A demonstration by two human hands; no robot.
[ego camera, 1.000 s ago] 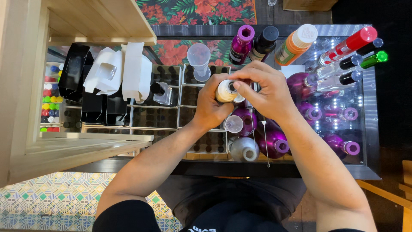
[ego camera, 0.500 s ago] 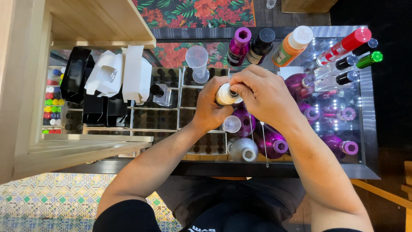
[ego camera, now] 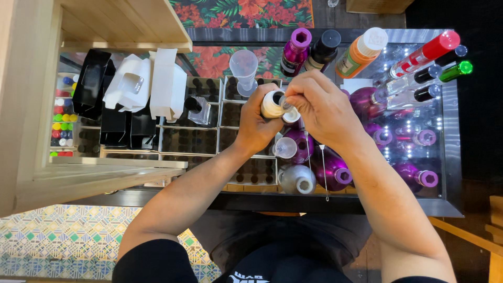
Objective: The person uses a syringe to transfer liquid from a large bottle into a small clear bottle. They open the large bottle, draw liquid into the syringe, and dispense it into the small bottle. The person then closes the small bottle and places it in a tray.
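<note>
My left hand (ego camera: 257, 126) is wrapped around a small cream bottle (ego camera: 273, 104) held above the trays of vials on the surface (ego camera: 450, 157), while my right hand (ego camera: 322, 107) pinches a small clear cap (ego camera: 285, 102) at its open mouth, which looks like the capping step and calls for careful alignment

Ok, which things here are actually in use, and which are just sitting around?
In use:
left hand gripping the small cream bottle
right hand pinching a small clear piece at its open mouth

Lying about:
purple bottles
silver bottle
clear measuring cup
orange bottle
white boxes
</note>
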